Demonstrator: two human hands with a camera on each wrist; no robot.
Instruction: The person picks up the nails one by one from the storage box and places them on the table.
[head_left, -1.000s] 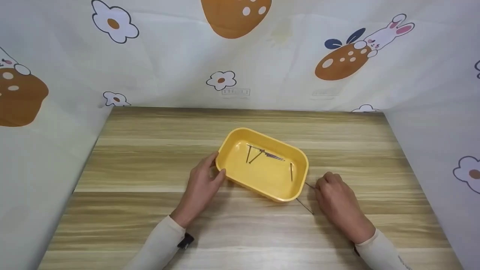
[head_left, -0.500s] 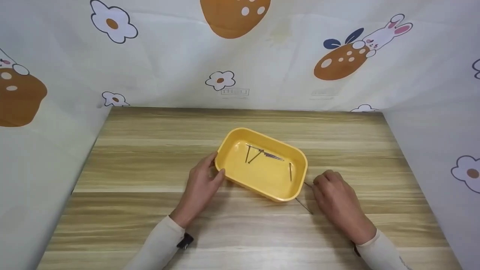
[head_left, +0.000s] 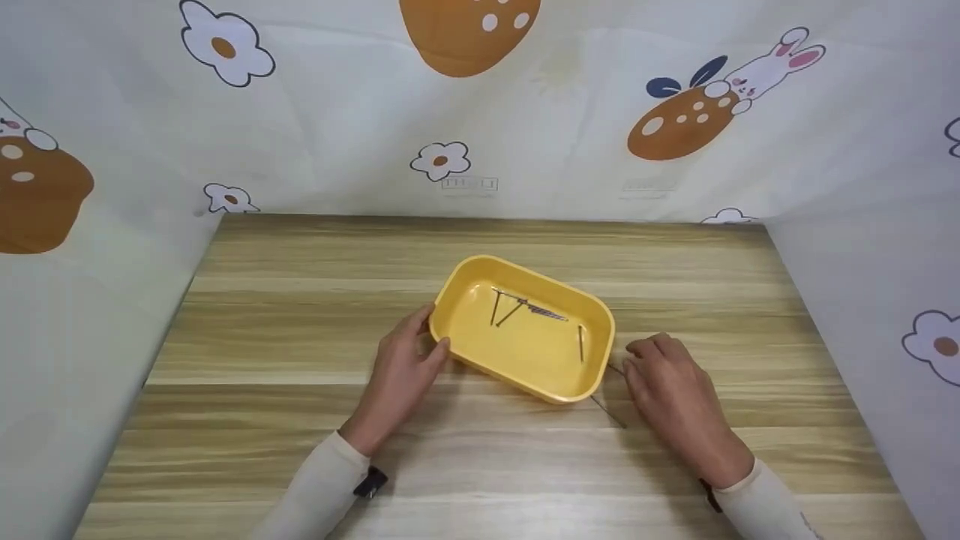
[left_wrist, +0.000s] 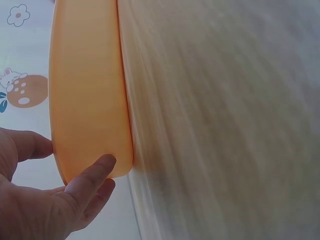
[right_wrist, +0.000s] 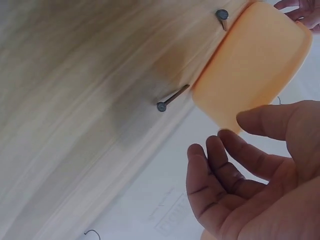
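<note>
A yellow rectangular box point(head_left: 517, 341) lies at a slant on the wooden table, with several nails point(head_left: 581, 343) inside. My left hand point(head_left: 405, 375) holds its left end; in the left wrist view the hand's fingertips point(left_wrist: 106, 161) press the outer wall and another digit touches the rim. Two nails lie on the table by the box's right end: a front nail point(head_left: 608, 412) and a rear nail point(head_left: 616, 369), whose outer end is close to my right hand point(head_left: 679, 405). In the right wrist view that hand's fingers point(right_wrist: 200, 175) are loosely bent, apart from the thumb, holding nothing.
Among the nails in the box lies a cluster of thin, striped pieces point(head_left: 547, 312), too small to identify. A pale printed sheet point(head_left: 337, 112) stands behind the wooden table point(head_left: 315, 300) and along both sides.
My right hand has shifted slightly up and left, and its fingers have loosened beside the rear nail. My left hand and the box stay nearly still.
</note>
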